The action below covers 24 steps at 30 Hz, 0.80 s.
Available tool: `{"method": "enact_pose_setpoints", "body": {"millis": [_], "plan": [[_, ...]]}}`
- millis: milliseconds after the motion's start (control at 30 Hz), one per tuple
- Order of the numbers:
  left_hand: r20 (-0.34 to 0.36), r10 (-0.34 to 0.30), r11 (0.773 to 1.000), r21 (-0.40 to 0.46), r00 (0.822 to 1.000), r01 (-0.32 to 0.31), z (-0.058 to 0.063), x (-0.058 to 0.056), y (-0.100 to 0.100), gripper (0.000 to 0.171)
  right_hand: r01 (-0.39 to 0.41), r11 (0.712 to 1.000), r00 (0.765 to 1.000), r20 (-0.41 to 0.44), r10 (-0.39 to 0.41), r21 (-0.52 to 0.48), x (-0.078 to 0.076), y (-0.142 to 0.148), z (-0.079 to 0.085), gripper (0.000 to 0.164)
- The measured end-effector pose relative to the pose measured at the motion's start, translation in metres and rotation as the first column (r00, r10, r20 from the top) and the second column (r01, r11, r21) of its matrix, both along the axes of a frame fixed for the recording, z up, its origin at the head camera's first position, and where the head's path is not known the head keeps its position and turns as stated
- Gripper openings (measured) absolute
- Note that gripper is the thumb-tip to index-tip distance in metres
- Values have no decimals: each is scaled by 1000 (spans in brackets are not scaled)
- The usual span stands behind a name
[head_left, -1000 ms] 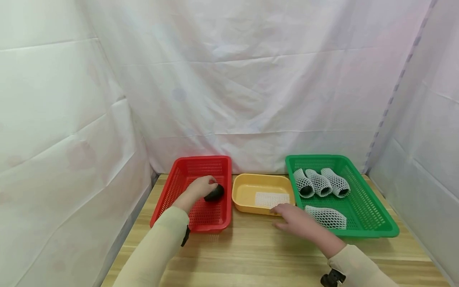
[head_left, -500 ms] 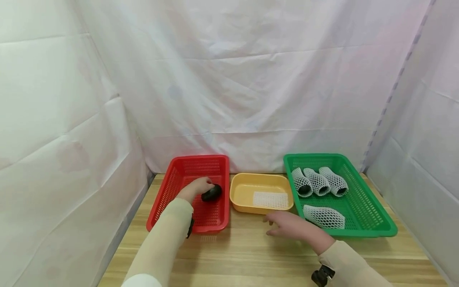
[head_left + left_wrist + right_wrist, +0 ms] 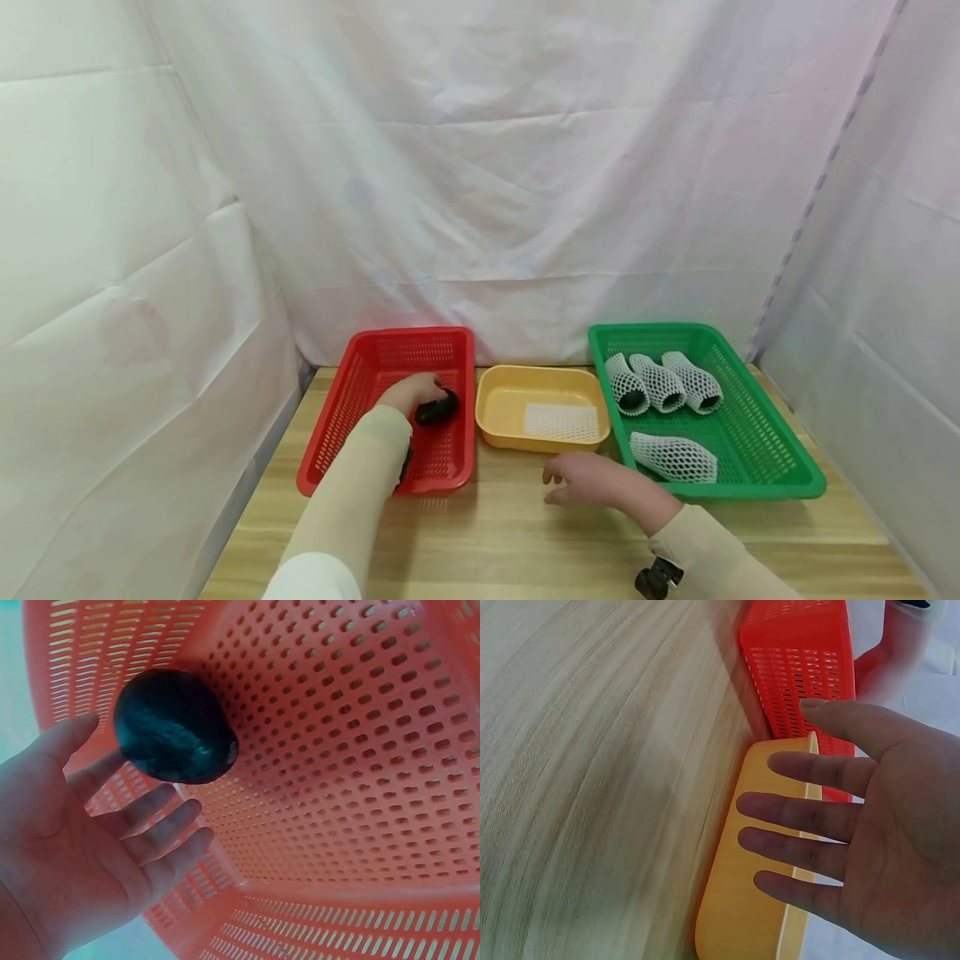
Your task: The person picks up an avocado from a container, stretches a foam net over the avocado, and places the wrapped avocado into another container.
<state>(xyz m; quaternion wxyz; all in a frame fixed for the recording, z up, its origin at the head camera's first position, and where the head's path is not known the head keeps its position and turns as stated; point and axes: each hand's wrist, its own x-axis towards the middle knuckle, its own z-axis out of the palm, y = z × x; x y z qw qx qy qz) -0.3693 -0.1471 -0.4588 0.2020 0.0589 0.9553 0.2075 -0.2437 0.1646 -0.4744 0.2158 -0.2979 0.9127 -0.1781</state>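
Observation:
A dark avocado (image 3: pixel 437 407) lies in the red basket (image 3: pixel 471 454), a small pale mark at one end in the left wrist view. My left hand (image 3: pixel 412 392) reaches into that basket beside it. In the left wrist view its fingers are spread and slightly bent, with the index fingertip right at the avocado (image 3: pixel 176 727) and the thumb a little apart from it. My right hand (image 3: pixel 588 482) hovers in front of the yellow tray (image 3: pixel 495 400), fingers loosely extended and holding nothing. One white foam net (image 3: pixel 561 422) lies flat in the tray.
At the right stands a green basket (image 3: pixel 780 442). Inside, three net-sleeved dark fruits (image 3: pixel 663 383) lie at the back and another netted piece (image 3: pixel 673 457) near the front. White cloth (image 3: pixel 480 183) hangs behind and at both sides of the wooden table (image 3: pixel 495 550).
My right hand has drawn back from the tray's front edge, towards me and left. The left hand stays at the avocado, which has turned slightly. The whole view has shifted a little.

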Motion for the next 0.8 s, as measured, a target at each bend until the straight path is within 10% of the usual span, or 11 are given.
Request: {"method": "enact_pose_setpoints", "body": {"millis": [400, 800], "plan": [[123, 92, 994, 53, 988, -100, -6, -4, 4, 46, 17, 999, 999, 40, -18, 36, 4, -4, 1, 27], [117, -5, 996, -88, 993, 15, 0, -6, -1, 48, 45, 999, 999, -8, -46, -30, -3, -5, 11, 36]]}}
